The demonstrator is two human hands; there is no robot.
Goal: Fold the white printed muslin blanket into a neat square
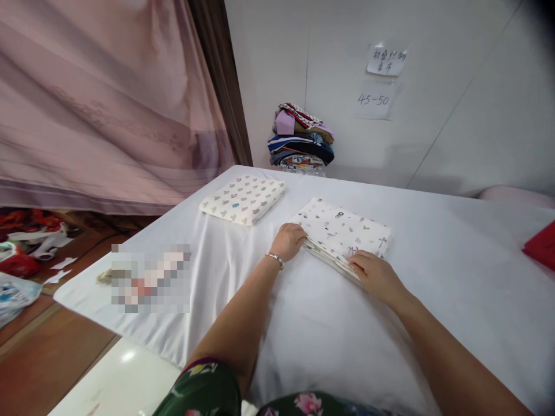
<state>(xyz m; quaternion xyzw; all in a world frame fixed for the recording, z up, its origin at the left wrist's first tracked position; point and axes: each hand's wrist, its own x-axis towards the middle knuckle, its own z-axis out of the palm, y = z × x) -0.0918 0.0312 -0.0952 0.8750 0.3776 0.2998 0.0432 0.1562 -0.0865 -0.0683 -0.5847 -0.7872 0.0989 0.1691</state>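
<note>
A folded white cloth with small printed figures (342,231) lies on the white-covered table (433,300). My left hand (288,240) grips its near left corner, fingers curled under the edge. My right hand (375,274) presses on the near right edge, fingers curled against the layered folds. A second folded cloth (243,198), cream with grey and red shapes, lies further left, apart from both hands.
A pile of folded coloured clothes (301,138) stands against the back wall. Two paper notes (381,78) hang on the wall. A pink curtain (99,98) hangs at the left. A red item (541,245) sits at the right edge. Clutter lies on the floor at left.
</note>
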